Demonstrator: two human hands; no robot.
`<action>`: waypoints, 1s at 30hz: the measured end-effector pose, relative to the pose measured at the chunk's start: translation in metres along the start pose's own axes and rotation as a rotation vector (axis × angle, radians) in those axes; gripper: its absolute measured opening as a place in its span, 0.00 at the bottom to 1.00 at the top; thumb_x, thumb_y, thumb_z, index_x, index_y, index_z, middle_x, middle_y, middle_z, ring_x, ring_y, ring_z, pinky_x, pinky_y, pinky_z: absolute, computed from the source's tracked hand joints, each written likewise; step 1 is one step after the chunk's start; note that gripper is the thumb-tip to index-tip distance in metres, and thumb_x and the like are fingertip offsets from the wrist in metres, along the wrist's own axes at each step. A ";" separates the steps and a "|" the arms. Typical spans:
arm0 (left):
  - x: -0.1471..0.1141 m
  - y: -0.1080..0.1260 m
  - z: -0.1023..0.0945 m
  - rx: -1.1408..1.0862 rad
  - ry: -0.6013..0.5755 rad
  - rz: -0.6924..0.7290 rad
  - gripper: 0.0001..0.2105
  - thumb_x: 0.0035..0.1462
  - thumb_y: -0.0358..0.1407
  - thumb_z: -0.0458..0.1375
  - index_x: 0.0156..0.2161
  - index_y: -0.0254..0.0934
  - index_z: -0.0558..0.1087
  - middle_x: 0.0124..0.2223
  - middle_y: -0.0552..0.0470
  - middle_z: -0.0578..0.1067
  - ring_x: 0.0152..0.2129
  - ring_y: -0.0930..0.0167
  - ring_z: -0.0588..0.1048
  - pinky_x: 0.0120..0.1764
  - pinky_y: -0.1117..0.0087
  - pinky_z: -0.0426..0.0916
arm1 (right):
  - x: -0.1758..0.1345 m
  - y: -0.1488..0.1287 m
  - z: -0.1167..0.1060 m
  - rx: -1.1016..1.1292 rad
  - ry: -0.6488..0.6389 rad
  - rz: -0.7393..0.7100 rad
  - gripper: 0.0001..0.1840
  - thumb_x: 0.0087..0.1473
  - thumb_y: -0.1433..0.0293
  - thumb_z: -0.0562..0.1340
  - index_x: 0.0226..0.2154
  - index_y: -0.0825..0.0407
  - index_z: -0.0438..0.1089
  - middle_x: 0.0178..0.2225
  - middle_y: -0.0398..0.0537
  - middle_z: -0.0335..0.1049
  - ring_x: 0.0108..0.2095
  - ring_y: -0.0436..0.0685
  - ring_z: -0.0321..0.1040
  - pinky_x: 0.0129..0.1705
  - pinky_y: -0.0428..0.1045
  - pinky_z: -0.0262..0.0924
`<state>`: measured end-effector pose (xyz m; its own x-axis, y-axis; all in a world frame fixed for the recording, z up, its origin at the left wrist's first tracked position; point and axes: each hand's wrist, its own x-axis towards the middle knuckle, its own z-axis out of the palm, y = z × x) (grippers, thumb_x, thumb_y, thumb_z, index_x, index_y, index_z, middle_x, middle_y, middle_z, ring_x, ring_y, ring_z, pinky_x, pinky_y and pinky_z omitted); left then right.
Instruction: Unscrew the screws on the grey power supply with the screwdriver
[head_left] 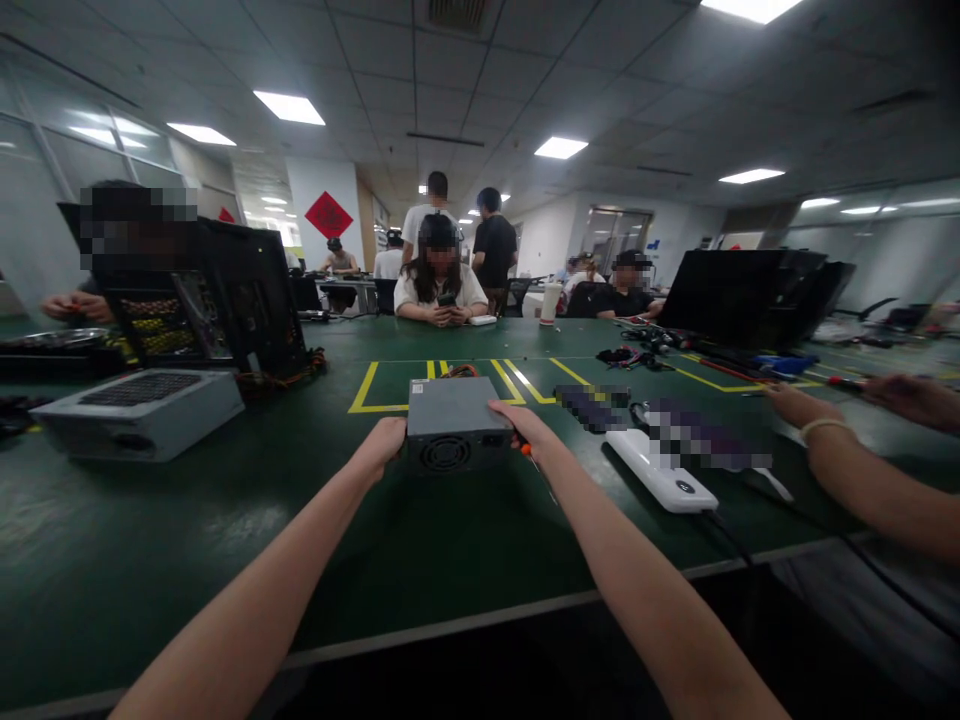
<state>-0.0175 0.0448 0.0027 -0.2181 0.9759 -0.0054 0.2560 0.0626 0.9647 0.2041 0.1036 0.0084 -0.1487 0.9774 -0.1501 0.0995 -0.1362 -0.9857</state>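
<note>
A grey computer power supply (451, 408) is in front of me, its round fan grille and power socket facing me. My left hand (387, 442) grips its left side, fingers closed and partly hidden behind it. On the opposite side my right hand (529, 422) is closed on the case, with the thumb on the top edge. Beside that hand shows a screwdriver (527, 450) with an orange end and a thin shaft; whether the hand holds it too I cannot tell. A few coloured cables (460, 371) show behind the power supply.
On the left are a second power supply (142, 412) and an open black computer case (225, 295). A white power bank (660, 470) with a cable is at right, near a co-worker's hand (806, 410). Yellow tape (364, 390) marks the green table; a person sits opposite.
</note>
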 end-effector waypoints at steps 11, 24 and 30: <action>0.002 0.019 -0.021 -0.101 0.140 0.573 0.18 0.50 0.33 0.45 0.42 0.34 0.72 0.38 0.50 0.74 0.34 0.70 0.70 0.40 0.71 0.63 | -0.022 -0.019 0.018 0.139 0.022 -0.340 0.22 0.44 0.56 0.61 0.43 0.46 0.63 0.23 0.34 0.62 0.15 0.40 0.52 0.13 0.38 0.46; 0.008 -0.005 -0.018 -0.120 0.037 0.020 0.06 0.40 0.33 0.50 0.22 0.33 0.66 0.16 0.57 0.60 0.13 0.77 0.57 0.19 0.77 0.51 | -0.004 0.008 0.026 0.091 -0.065 -0.148 0.16 0.41 0.59 0.63 0.21 0.52 0.60 0.12 0.33 0.52 0.12 0.41 0.45 0.10 0.38 0.39; 0.003 -0.004 -0.016 -0.044 0.063 -0.014 0.07 0.41 0.36 0.52 0.23 0.34 0.67 0.16 0.56 0.62 0.16 0.75 0.60 0.20 0.76 0.53 | 0.002 0.010 0.022 0.117 -0.068 -0.139 0.16 0.44 0.58 0.62 0.21 0.52 0.59 0.12 0.33 0.51 0.11 0.41 0.44 0.10 0.38 0.38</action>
<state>-0.0338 0.0442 0.0033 -0.2803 0.9599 -0.0043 0.2115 0.0661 0.9751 0.1835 0.1011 -0.0030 -0.2197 0.9755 -0.0131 -0.0406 -0.0225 -0.9989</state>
